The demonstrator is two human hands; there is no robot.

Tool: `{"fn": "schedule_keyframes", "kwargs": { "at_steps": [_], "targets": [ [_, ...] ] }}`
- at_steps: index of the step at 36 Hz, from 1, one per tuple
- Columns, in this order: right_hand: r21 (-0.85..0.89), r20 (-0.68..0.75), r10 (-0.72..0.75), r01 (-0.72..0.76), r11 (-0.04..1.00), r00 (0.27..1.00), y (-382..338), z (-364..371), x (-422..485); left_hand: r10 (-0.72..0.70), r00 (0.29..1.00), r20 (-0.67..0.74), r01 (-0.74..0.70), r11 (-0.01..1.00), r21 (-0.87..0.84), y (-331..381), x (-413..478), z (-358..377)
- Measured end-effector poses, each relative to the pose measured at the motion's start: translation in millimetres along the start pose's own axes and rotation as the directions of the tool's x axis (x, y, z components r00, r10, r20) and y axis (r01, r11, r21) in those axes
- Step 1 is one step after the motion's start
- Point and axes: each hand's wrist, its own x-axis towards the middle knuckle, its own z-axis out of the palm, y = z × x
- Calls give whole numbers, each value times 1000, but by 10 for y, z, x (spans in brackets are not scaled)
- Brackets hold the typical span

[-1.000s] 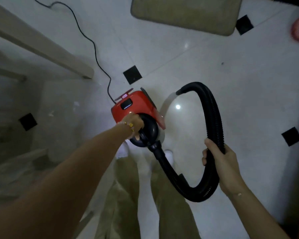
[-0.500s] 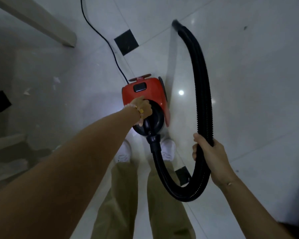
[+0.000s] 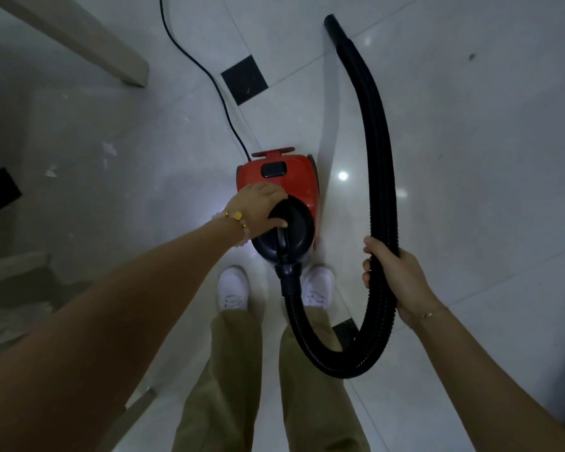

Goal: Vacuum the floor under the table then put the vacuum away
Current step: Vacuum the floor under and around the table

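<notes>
A small red canister vacuum [image 3: 291, 182] with a black front hangs just above the white tiled floor, in front of my white shoes. My left hand [image 3: 261, 207] grips its black carry handle from above. A black ribbed hose [image 3: 380, 177] leaves the vacuum's front, loops low to the right and rises to an open nozzle end at the top. My right hand [image 3: 393, 275] grips the hose partway along that rising stretch. The black power cord [image 3: 209, 76] runs from the vacuum's rear toward the top edge.
A pale wooden table leg [image 3: 111, 50] slants down at the upper left, with small white scraps [image 3: 110, 148] on the floor beneath the table. Black inset tiles [image 3: 244, 80] dot the white floor. Open tiled floor lies to the right.
The hose has swung from a tight arch into a long upright curve with its nozzle pointing away. The view has shifted, so the mat at the top is out of frame.
</notes>
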Motion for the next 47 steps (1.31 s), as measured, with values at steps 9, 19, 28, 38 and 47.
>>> {"fn": "schedule_keyframes", "kwargs": {
  "at_steps": [9,19,28,38,47],
  "targets": [
    [-55,24,14,-13,998,1000,37,46,105,-409,912,19,378,824,-423,-213,243,67],
    [-85,29,9,-6,996,1000,29,120,247,-358,901,245,415,875,-248,-57,641,176],
    [-65,36,46,-44,997,998,18,141,330,-310,886,344,347,937,-49,-37,690,149],
    [-61,23,47,-46,997,999,80,218,305,-291,868,403,356,929,-97,-54,699,98],
    [-198,53,-41,51,979,998,51,365,98,-471,865,174,416,477,-775,5,334,-22]
  ]
}}
